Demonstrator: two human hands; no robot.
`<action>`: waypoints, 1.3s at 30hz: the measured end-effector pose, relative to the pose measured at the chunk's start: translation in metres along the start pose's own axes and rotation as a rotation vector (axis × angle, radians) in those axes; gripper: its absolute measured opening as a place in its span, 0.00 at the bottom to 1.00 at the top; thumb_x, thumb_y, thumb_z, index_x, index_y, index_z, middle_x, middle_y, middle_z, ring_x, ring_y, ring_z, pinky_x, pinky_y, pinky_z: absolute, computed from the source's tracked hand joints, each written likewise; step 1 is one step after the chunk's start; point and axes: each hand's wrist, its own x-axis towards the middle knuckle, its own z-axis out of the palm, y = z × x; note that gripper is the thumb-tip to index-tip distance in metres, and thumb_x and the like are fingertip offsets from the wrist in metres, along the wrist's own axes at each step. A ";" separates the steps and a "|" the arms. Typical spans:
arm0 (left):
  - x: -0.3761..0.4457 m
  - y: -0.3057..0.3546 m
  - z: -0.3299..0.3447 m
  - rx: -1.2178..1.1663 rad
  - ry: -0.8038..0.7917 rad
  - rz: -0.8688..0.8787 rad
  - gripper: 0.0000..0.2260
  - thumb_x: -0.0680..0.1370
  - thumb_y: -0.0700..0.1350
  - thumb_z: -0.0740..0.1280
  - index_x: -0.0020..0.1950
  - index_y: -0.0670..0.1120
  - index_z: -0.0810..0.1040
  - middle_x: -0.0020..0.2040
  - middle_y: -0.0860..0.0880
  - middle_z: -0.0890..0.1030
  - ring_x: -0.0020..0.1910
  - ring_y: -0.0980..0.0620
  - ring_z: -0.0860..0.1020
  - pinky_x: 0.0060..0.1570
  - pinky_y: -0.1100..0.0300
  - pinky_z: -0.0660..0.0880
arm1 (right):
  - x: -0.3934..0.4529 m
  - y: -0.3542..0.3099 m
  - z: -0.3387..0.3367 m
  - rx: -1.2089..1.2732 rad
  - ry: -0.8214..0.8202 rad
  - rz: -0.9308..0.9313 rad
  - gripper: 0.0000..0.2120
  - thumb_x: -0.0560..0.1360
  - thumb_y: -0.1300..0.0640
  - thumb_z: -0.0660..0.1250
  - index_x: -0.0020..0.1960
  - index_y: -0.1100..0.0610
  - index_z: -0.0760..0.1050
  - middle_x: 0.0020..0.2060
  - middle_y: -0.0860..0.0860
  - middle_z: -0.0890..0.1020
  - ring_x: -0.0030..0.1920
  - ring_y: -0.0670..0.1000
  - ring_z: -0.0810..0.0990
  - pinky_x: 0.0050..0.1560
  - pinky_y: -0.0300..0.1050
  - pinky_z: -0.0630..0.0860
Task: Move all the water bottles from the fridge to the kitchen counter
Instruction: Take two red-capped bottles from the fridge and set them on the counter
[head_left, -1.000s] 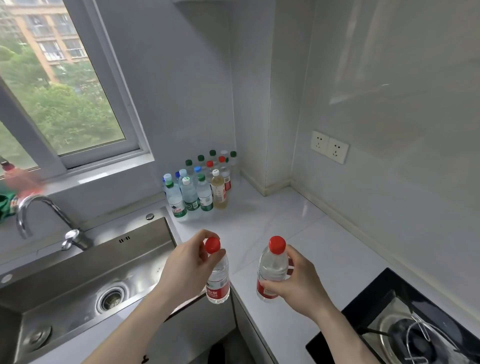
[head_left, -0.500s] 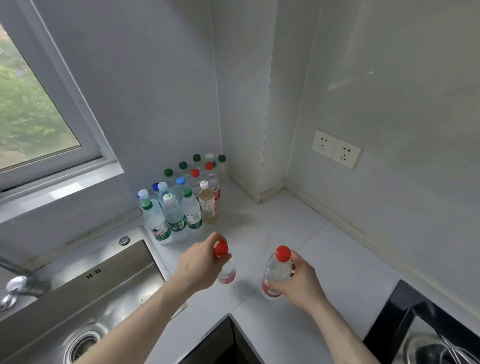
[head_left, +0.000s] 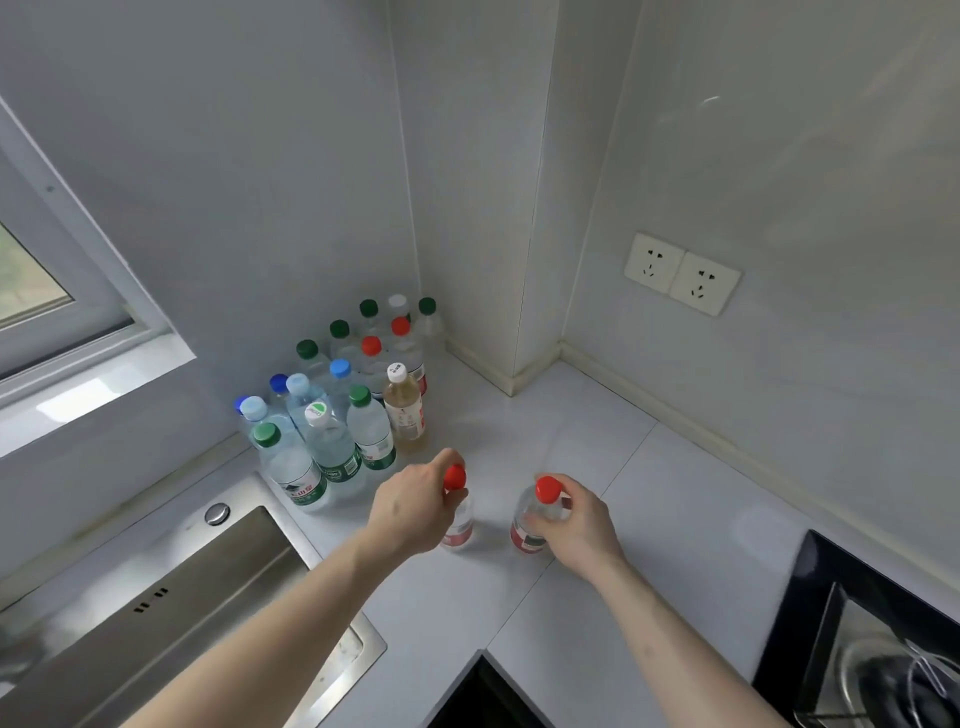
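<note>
Just behind: bottle cluster (head_left: 343, 410), sink (head_left: 171, 613) beside.

Two clear plastic bottles with red caps and red labels (head_left: 459, 525) (head_left: 530, 525) are showing against the pale white stone counter (head_left: 675, 519). Behind them, the cluster of clear bottles (head_left: 337, 410) is displaying green, blue, red and white caps, with one amber-filled bottle (head_left: 405, 410) among them.

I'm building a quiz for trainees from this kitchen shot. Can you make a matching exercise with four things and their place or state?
Things:
1. left hand
2. amber bottle
3. wall sockets
4. sink

Place or state:
A. on the right wall
B. grips a red-capped bottle
C. set into the counter at left
D. stands at the right front of the bottle cluster

Pairs: 1-B, 2-D, 3-A, 4-C
</note>
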 end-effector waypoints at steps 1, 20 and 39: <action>0.002 -0.001 -0.001 0.027 -0.003 0.012 0.11 0.82 0.56 0.64 0.63 0.56 0.68 0.51 0.50 0.82 0.46 0.44 0.79 0.41 0.53 0.75 | 0.003 -0.002 -0.001 0.016 0.019 -0.009 0.20 0.71 0.58 0.78 0.60 0.43 0.80 0.55 0.38 0.83 0.57 0.46 0.81 0.55 0.38 0.75; 0.044 0.002 0.002 0.143 0.054 0.077 0.19 0.78 0.49 0.73 0.64 0.52 0.69 0.58 0.51 0.78 0.47 0.44 0.81 0.38 0.53 0.75 | 0.032 -0.024 0.010 -0.430 -0.045 -0.121 0.18 0.74 0.64 0.71 0.59 0.49 0.71 0.54 0.45 0.74 0.57 0.51 0.76 0.54 0.42 0.72; 0.143 0.004 -0.018 0.224 0.093 -0.007 0.17 0.76 0.40 0.71 0.62 0.49 0.72 0.54 0.46 0.79 0.48 0.42 0.81 0.39 0.52 0.70 | 0.111 -0.051 0.022 -0.388 0.038 -0.159 0.15 0.74 0.65 0.70 0.59 0.56 0.71 0.57 0.53 0.78 0.56 0.58 0.77 0.54 0.49 0.76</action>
